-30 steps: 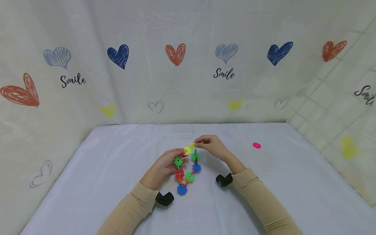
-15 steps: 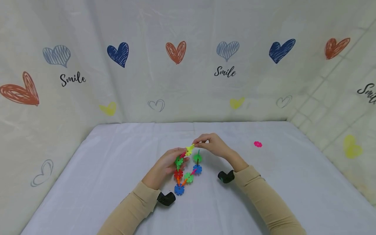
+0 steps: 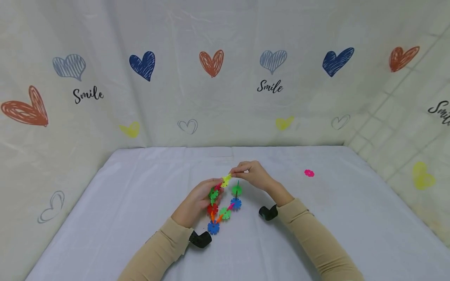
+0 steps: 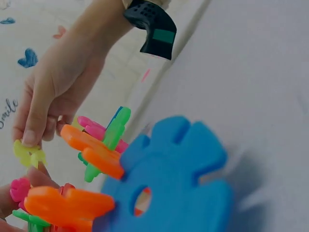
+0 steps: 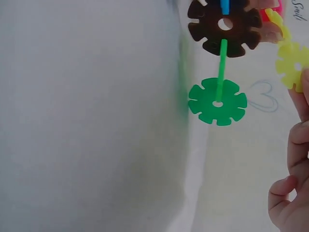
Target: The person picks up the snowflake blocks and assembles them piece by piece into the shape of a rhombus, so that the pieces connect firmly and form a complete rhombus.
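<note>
A chain of notched plastic snowflake discs hangs in a curve over the table, with a blue disc lowest. My left hand grips its upper left part, near a green disc and a pink one. At the top my right hand pinches a yellow disc between thumb and fingertips; it joins another yellow disc. The chain's other end, a green disc slotted beneath a brown disc, hangs free below the right hand. Close to the left wrist camera are the blue disc and two orange discs.
A loose pink disc lies on the white-covered table, right of the right hand. Behind stands a pale cloth backdrop with printed hearts. Each wrist wears a black camera mount.
The chain's low blue disc has swung slightly left. Its free green end has dropped a little away from the yellow discs, which have tilted. Both hands keep their holds.
</note>
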`<move>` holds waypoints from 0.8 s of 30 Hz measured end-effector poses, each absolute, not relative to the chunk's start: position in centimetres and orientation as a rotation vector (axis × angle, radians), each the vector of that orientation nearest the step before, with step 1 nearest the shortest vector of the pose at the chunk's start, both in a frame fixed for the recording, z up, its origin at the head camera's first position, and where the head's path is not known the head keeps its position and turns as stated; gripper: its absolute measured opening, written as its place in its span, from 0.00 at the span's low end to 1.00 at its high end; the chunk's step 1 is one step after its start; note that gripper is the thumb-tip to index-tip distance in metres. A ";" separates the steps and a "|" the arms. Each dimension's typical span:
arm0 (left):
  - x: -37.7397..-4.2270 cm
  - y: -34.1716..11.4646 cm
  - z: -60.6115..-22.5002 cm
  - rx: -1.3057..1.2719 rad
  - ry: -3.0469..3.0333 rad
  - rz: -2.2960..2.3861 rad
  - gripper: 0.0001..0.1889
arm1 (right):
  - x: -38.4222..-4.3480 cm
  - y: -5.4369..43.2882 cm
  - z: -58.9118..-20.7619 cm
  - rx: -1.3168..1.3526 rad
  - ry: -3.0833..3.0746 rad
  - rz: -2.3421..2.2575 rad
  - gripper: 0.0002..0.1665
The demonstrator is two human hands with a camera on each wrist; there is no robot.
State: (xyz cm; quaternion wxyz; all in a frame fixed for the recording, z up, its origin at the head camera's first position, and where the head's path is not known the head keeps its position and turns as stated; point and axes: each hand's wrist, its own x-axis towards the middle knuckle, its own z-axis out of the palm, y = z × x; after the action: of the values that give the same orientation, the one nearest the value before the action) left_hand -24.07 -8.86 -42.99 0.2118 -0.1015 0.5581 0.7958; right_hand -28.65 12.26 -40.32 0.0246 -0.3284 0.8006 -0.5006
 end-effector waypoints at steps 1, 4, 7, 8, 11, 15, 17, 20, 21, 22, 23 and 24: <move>-24.1 -8.9 -43.0 -0.293 1.542 2.210 0.10 | -28.6 12.1 -40.4 -1.022 2.474 -1.554 0.08; -24.1 -9.0 -43.0 -0.320 1.526 2.214 0.10 | -28.6 11.8 -40.8 -1.054 2.464 -1.576 0.09; -24.2 -9.1 -43.0 -0.344 1.514 2.219 0.09 | -28.5 11.6 -40.7 -1.083 2.474 -1.590 0.09; -24.2 -9.1 -43.0 -0.349 1.512 2.222 0.09 | -28.5 11.6 -40.7 -1.087 2.482 -1.590 0.09; -24.3 -9.0 -43.0 -0.335 1.512 2.226 0.09 | -28.5 11.6 -40.4 -1.068 2.526 -1.561 0.08; -24.3 -9.0 -43.0 -0.278 1.508 2.226 0.09 | -28.6 11.9 -40.1 -0.989 2.573 -1.477 0.09; -24.4 -9.0 -43.0 -0.258 1.499 2.228 0.08 | -28.6 12.1 -39.8 -0.944 2.593 -1.434 0.10; -24.4 -9.1 -43.1 -0.253 1.485 2.226 0.07 | -28.5 12.8 -39.4 -0.875 2.624 -1.405 0.11; -24.4 -9.2 -43.1 -0.252 1.485 2.225 0.06 | -28.4 13.1 -39.3 -0.867 2.630 -1.405 0.11; -24.4 -9.2 -43.1 -0.257 1.479 2.223 0.06 | -28.3 13.5 -39.2 -0.857 2.632 -1.412 0.11; -24.4 -9.2 -43.1 -0.260 1.474 2.220 0.06 | -28.3 13.9 -39.0 -0.854 2.634 -1.420 0.12; -24.4 -9.3 -43.0 -0.264 1.468 2.218 0.07 | -28.3 14.3 -38.9 -0.848 2.633 -1.434 0.12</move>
State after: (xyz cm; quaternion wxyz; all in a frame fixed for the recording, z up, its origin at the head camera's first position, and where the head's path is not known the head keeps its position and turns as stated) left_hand -24.37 -9.29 -43.02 0.2321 -0.0961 0.5342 0.8072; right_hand -28.27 14.33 -38.90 0.0130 -0.2722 0.8450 -0.4602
